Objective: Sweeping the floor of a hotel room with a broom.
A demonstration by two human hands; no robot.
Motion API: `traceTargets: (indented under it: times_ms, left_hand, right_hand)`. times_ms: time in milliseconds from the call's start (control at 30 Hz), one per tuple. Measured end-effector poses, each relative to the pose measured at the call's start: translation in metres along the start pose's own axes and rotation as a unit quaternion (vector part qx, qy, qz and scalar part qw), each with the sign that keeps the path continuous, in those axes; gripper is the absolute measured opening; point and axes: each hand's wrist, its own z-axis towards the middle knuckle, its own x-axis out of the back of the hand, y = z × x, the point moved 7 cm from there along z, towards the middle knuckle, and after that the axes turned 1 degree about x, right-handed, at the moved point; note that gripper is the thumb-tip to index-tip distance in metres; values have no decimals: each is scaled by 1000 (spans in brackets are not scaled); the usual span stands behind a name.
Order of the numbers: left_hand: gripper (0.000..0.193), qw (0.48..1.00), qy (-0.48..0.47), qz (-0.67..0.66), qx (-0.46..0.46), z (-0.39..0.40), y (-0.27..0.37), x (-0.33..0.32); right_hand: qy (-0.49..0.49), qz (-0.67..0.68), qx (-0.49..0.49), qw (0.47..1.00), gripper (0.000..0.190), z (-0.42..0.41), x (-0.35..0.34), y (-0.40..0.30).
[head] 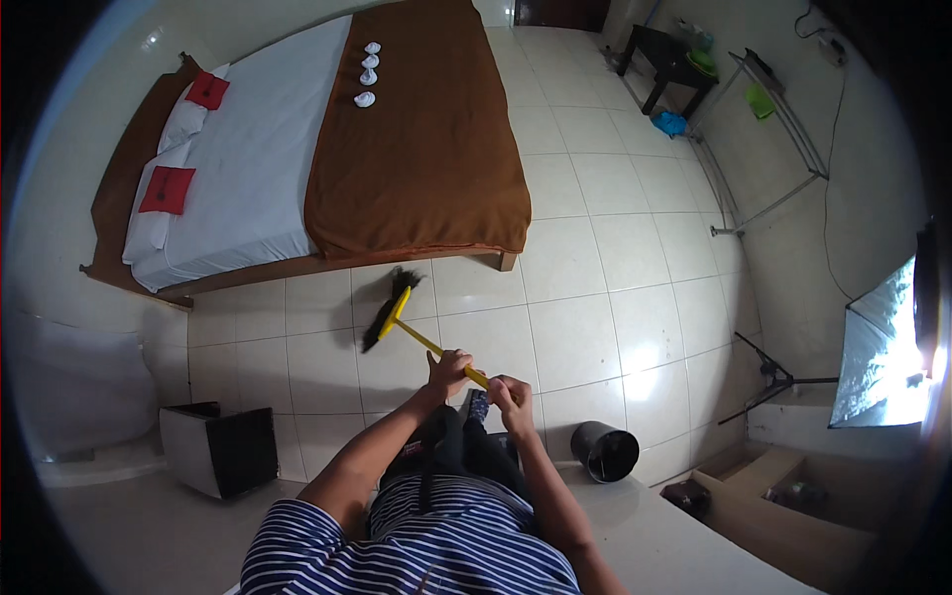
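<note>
My left hand (pixel 448 373) grips the yellow handle (pixel 421 338) of a broom partway down. Higher up, close to the handle's top end, my right hand (pixel 513 401) is wrapped around it. The broom's yellow head (pixel 394 314) slants over the tiled floor, and its black bristles (pixel 381 327) face left, away from me. Just beyond the bristles stands the wooden side of a bed (pixel 260 279). My legs and one patterned shoe (pixel 478 407) show below my hands.
A brown blanket (pixel 424 163) and several rolled white cloths (pixel 364 99) lie on the bed. A black bin (pixel 606 452) stands right of me; a black-and-white box-like stool (pixel 238 452) is at left. At right are a lit softbox (pixel 877 357), a metal rack (pixel 788 134) and a dark table (pixel 662 63).
</note>
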Motion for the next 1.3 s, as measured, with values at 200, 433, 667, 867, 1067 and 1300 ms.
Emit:
traceTargets:
  times_ms: [200, 433, 667, 867, 1067, 1300]
  left_hand:
    - [17, 947, -79, -248, -190, 20, 17, -62]
    - [36, 982, -105, -96, -125, 7, 107, 9]
    - [32, 984, 40, -157, -76, -60, 98, 55]
    - [20, 970, -71, -220, -76, -25, 51, -69]
    - [24, 953, -175, -246, -29, 26, 128, -51]
    - [32, 962, -23, -263, -65, 29, 97, -23]
  right_hand:
    - [177, -105, 27, 978, 33, -20, 8, -18]
    - [84, -214, 80, 970, 26, -47, 8, -94]
    - [-29, -99, 145, 984, 32, -74, 0, -140]
    - [24, -148, -15, 989, 30, -37, 34, -36]
    - [63, -291, 32, 954, 28, -19, 64, -85]
    - [-160, -420, 139, 883, 21, -12, -36, -110]
